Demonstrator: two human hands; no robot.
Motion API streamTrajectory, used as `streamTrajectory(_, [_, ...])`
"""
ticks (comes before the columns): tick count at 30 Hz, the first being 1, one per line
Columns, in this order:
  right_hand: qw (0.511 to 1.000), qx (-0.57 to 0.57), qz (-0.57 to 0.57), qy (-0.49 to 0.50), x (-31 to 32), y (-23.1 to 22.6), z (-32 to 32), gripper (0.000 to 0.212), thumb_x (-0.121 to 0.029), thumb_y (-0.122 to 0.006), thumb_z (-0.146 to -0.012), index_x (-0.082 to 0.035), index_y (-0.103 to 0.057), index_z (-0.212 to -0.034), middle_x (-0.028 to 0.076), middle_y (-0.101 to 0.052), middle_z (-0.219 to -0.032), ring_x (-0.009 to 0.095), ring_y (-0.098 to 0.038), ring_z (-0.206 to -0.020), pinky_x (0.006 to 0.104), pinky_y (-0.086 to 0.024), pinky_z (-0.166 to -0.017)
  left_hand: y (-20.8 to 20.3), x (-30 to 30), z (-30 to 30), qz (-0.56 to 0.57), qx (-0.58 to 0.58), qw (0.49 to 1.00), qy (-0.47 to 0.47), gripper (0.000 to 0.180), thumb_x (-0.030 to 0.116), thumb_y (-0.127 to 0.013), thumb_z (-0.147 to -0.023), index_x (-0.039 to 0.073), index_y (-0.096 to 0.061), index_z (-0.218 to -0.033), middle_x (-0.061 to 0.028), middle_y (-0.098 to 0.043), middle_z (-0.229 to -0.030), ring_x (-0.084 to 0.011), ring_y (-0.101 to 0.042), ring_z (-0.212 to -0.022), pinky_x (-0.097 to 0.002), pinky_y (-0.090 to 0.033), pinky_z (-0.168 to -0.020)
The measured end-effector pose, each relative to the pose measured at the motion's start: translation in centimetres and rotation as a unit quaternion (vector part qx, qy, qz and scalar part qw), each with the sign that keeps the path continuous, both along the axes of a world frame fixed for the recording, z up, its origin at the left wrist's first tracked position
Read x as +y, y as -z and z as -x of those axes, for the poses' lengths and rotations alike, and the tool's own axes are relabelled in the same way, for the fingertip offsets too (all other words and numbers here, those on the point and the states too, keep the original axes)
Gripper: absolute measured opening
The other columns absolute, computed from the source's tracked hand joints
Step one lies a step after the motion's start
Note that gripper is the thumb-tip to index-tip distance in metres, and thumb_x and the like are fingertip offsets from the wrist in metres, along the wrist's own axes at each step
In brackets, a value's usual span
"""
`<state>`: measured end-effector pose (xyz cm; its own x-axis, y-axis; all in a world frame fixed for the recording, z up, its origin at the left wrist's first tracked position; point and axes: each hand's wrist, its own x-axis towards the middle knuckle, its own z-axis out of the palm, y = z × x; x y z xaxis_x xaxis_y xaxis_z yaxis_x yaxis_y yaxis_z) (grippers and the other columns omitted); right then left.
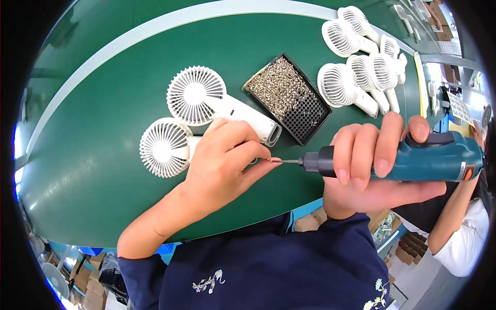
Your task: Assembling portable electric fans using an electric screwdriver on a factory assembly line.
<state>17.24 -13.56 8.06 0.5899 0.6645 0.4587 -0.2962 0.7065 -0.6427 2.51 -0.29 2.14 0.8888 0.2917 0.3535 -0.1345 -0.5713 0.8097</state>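
My right hand (361, 160) is wrapped round a teal and black electric screwdriver (454, 157), held level with its thin bit pointing left. At the bit's tip my left hand (219, 160) pinches a small screw (272, 160) between thumb and fingertips. Just beyond that hand lies a white handheld fan (196, 95), its handle slanting toward the screwdriver. A second white handheld fan (164, 148) lies nearer, its handle mostly hidden behind my left hand. Past the bit sits a black tray (305, 118) with a perforated grid, heaped with small metal screws (279, 85).
Several more white handheld fans (338, 85) are clustered on the green tabletop (93, 155) at the far right. A pale raised rim (155, 26) curves along the table's far side. At the right, another person's arm (454, 217) shows. Cardboard boxes (310, 221) stand below the table's near edge.
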Motion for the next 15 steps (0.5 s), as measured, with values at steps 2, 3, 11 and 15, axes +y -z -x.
streamTrajectory(2, [1.0,-0.002,0.006,0.014,-0.25,0.0,-0.25,0.068,-0.064,-0.055,-0.093,-0.006,-0.047,-0.128,0.004,-0.052,-0.082,0.012,-0.051,-0.051,0.0304,-0.049,-0.048,0.12,-0.06,0.11,0.002,0.001,1.0,-0.002,0.026,0.009,-0.087,-0.063,0.008,-0.065,-0.077,-0.0016,-0.056,-0.079,-0.0226,-0.053,-0.073,-0.0353,-0.044,-0.066])
streamTrajectory(3, [1.0,-0.005,0.013,0.028,-0.38,-0.01,-0.4,0.069,-0.065,-0.055,-0.093,-0.006,-0.046,-0.128,0.003,-0.052,-0.082,0.012,-0.051,-0.051,0.0305,-0.049,-0.048,0.15,-0.07,0.13,0.004,0.003,1.0,-0.004,0.027,0.009,-0.087,-0.063,0.008,-0.064,-0.077,-0.0016,-0.055,-0.078,-0.0226,-0.053,-0.072,-0.0353,-0.043,-0.065])
streamTrajectory(11, [1.0,0.008,0.018,-0.007,-0.15,0.52,-0.22,0.07,-0.068,-0.052,-0.093,-0.008,-0.045,-0.129,0.003,-0.053,-0.081,0.012,-0.052,-0.05,0.0303,-0.048,-0.046,0.23,-0.31,-0.01,-0.005,0.002,1.0,0.0,0.027,0.01,-0.087,-0.062,0.009,-0.064,-0.076,-0.0016,-0.055,-0.078,-0.0216,-0.052,-0.07,-0.0346,-0.042,-0.063])
streamTrajectory(15, [0.999,0.013,0.036,-0.018,-0.21,0.75,-0.46,0.071,-0.07,-0.052,-0.092,-0.01,-0.045,-0.129,0.003,-0.053,-0.08,0.013,-0.052,-0.048,0.0315,-0.049,-0.047,0.29,-0.37,-0.09,-0.009,-0.003,1.0,-0.001,0.027,0.011,-0.087,-0.061,0.009,-0.064,-0.076,-0.0016,-0.054,-0.078,-0.0214,-0.052,-0.07,-0.0343,-0.042,-0.064])
